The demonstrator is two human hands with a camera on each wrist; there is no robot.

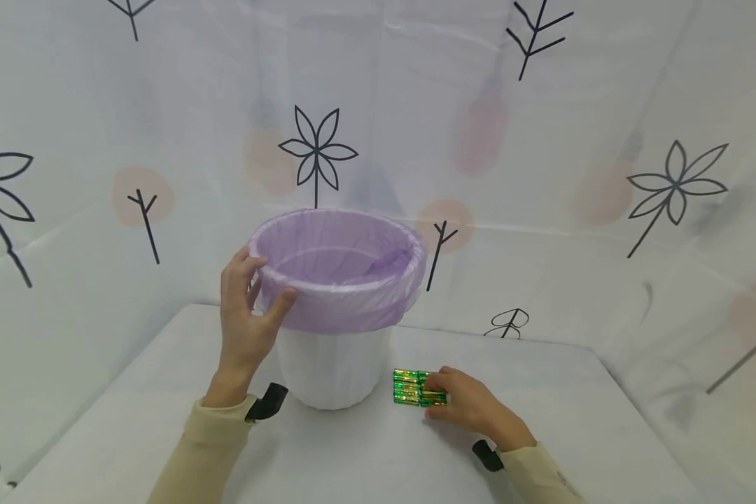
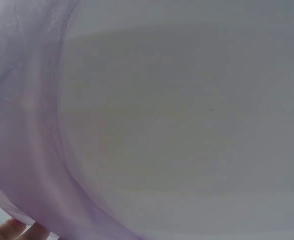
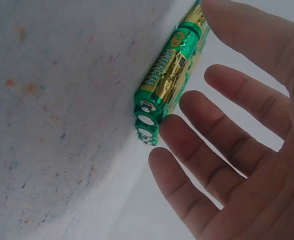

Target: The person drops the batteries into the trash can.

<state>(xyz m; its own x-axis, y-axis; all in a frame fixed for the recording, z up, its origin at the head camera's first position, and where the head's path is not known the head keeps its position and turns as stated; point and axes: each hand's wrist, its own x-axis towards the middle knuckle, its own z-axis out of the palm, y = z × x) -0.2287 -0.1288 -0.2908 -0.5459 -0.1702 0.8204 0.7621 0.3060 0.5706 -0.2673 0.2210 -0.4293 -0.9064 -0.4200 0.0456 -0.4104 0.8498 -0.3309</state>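
A white trash can [image 1: 334,364] stands upright on the white table, lined with a purple plastic bag [image 1: 337,311] folded over its rim. My left hand [image 1: 246,322] holds the can at its upper left side, thumb on the bag in front and fingers round by the rim. Fingertips [image 2: 12,229] of that hand show at the bottom corner of the left wrist view. To the can's right lies a block of green and gold batteries [image 1: 406,387] in two rows. My right hand [image 1: 469,402] is over their right end, its fingers slightly bent and spread beside the batteries [image 3: 164,70].
The white table [image 1: 510,378] runs back to a white curtain [image 1: 378,91] printed with black plant drawings. Curtain panels also hang along the left and right sides. Specks of colour mark the white surface in the right wrist view.
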